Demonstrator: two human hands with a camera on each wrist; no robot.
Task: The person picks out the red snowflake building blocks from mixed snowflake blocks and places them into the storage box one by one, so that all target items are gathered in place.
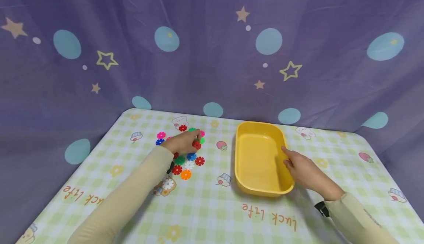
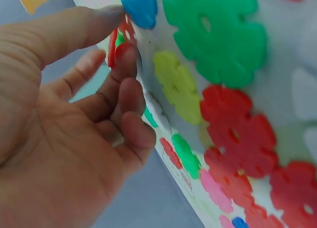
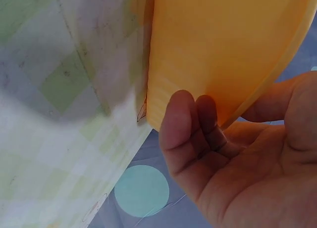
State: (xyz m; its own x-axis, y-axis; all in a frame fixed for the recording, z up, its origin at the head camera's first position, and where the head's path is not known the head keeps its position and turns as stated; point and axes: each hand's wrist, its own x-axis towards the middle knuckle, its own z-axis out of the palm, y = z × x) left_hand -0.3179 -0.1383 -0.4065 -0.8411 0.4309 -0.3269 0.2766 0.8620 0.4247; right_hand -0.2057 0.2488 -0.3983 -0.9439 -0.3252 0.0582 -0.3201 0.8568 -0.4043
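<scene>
My left hand [image 1: 184,142] is over a cluster of colourful flower-shaped plastic discs on the left half of the table. Thumb and fingertips pinch a red disc [image 1: 196,145], which shows edge-on in the left wrist view. Around that hand lie a green disc [image 2: 215,35], a yellow disc [image 2: 177,87] and a blue disc [image 2: 140,8]. On the right, my right hand [image 1: 304,168] grips the side rim of a yellow plastic tub [image 1: 256,190]. Its thumb is over the rim and its fingers curl against the outer wall, as the right wrist view shows.
An orange disc [image 1: 186,174] and a white disc [image 1: 168,183] lie at the cluster's near side. A checked cloth [image 1: 205,214] with printed pictures covers the table. Behind the table hangs a purple curtain [image 1: 212,63].
</scene>
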